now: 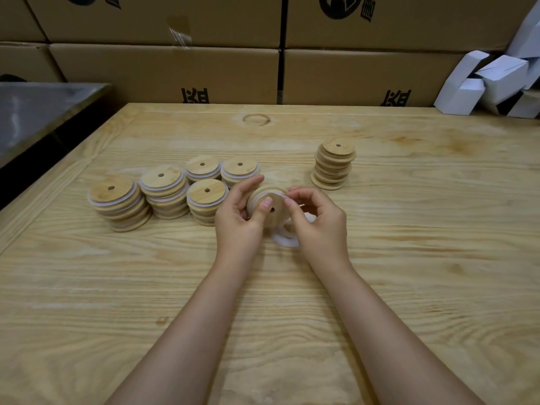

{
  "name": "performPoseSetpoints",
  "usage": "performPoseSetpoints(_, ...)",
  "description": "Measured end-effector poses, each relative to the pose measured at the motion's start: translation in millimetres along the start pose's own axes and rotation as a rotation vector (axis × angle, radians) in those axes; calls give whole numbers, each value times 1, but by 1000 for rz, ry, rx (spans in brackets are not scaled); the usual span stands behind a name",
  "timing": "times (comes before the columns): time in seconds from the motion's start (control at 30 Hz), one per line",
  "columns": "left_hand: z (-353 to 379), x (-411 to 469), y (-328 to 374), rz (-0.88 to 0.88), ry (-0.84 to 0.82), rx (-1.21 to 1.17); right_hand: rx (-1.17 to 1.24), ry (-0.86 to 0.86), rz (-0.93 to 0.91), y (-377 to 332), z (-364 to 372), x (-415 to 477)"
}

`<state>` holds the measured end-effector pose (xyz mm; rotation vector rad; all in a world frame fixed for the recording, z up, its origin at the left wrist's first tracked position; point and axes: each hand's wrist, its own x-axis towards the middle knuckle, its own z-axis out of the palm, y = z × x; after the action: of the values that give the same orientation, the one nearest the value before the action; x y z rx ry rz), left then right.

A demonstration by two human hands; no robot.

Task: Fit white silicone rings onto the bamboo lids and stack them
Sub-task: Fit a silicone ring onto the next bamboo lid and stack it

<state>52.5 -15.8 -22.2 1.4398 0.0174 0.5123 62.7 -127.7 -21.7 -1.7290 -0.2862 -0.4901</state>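
Note:
My left hand (238, 216) grips a round bamboo lid (264, 197) with a centre hole, tilted toward me above the table. My right hand (317, 220) pinches a white silicone ring (285, 194) at the lid's upper right rim. More white rings (285, 239) lie on the table under my right hand, partly hidden. To the left stand several stacks of ringed lids (163, 188). A stack of bare bamboo lids (333, 165) stands to the right, behind my hands.
The wooden table (409, 258) runs to a wall of cardboard boxes (204, 71) at the back. White folded cartons (496, 83) are piled at the back right. A grey metal surface (38, 109) sits beyond the left table edge.

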Motion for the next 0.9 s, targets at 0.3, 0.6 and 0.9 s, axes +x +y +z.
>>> performPoseSetpoints(0.3,1,1,-3,21,-44,15,120,75,78,3,2,0)
performPoseSetpoints(0.6,-1,2,-4,-3,-117,-38,143,26,102,3,0,3)
performPoseSetpoints(0.9,1,1,-3,-58,-68,-67,49,-16,53,1,-1,2)
